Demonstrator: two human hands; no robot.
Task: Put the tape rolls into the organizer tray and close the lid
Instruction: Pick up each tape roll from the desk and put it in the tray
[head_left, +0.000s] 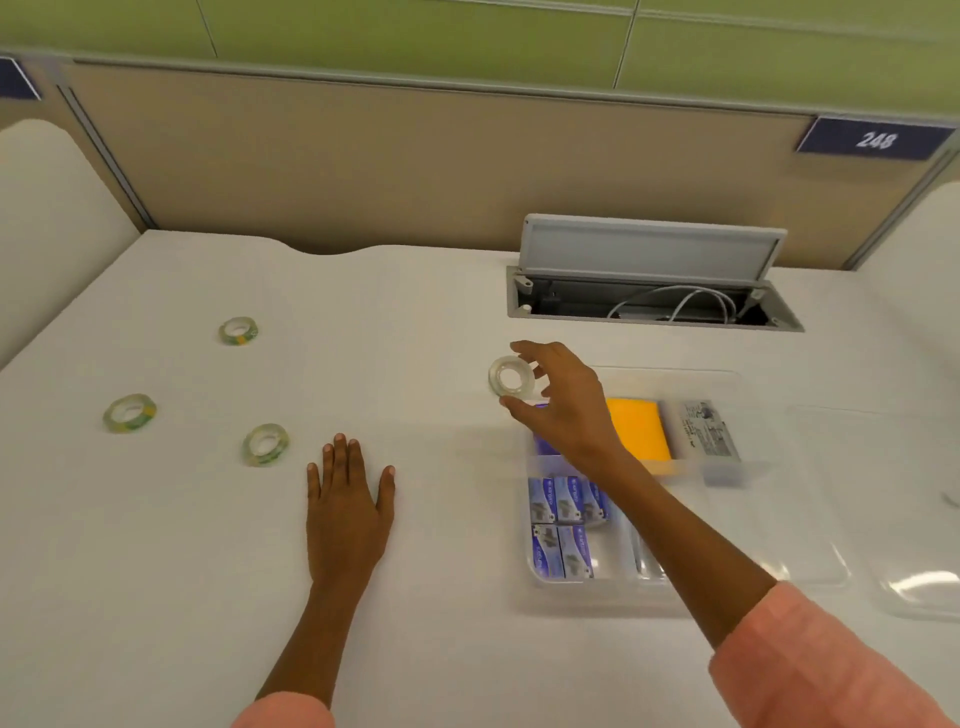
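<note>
Tape roll of clear plastic with a white core (511, 378), pinched upright between the right hand's (563, 405) thumb and fingers, hangs just left of the clear plastic organizer tray (582, 590), whose free compartment lies to the hand's right, while the left hand (345, 512) rests flat and empty, nearer the three green-edged rolls (265, 443)

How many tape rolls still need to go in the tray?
None looks put away yet. The right hand holds one clear roll in its fingers near the tray. Three rolls still lie on the desk by the flat left hand. The lid lies off, beside the tray.
</note>
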